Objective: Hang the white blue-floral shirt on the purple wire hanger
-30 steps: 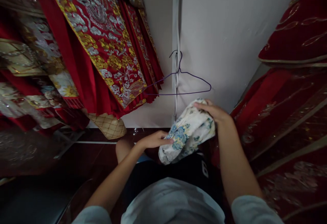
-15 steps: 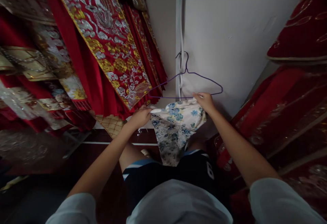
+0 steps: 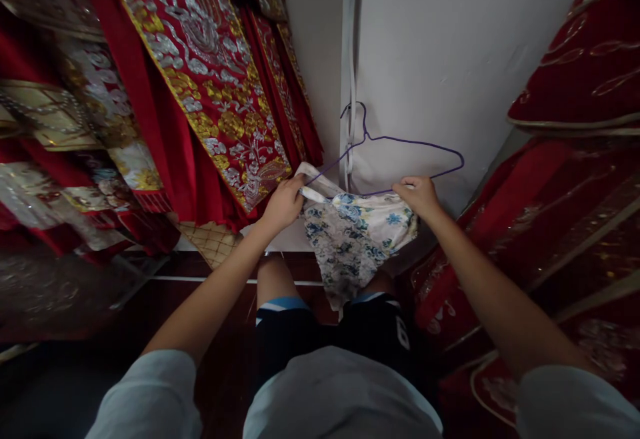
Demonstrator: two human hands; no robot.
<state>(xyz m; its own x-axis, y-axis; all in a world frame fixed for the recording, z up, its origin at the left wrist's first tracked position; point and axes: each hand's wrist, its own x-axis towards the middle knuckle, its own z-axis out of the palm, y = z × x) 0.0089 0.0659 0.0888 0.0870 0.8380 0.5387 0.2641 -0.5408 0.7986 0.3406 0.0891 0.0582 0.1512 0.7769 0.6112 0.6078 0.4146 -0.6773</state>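
A purple wire hanger (image 3: 410,142) hangs by its hook near a pale strip on the wall. Between my two hands is a white garment with blue flowers (image 3: 350,229), its kind unclear, its lower part dangling in front of my legs. My left hand (image 3: 284,204) is closed on its left upper corner, by the hanger's left end, which is hidden there. A white band of the cloth shows behind the hanger's left arm. Pinching the garment's right upper edge, my right hand (image 3: 420,195) is close to the hanger's bottom bar.
Red embroidered garments (image 3: 220,92) with gold and silver patterns hang at the left. More red garments (image 3: 500,219) hang at the right, near my right arm. Behind the hanger rises a pale wall (image 3: 430,45). A dark red floor (image 3: 225,332) lies below.
The garment has risen to the hanger, and a white band now shows behind the hanger's left arm. My left hand has moved up; the hanger is tilted, its right end shifted right and up.
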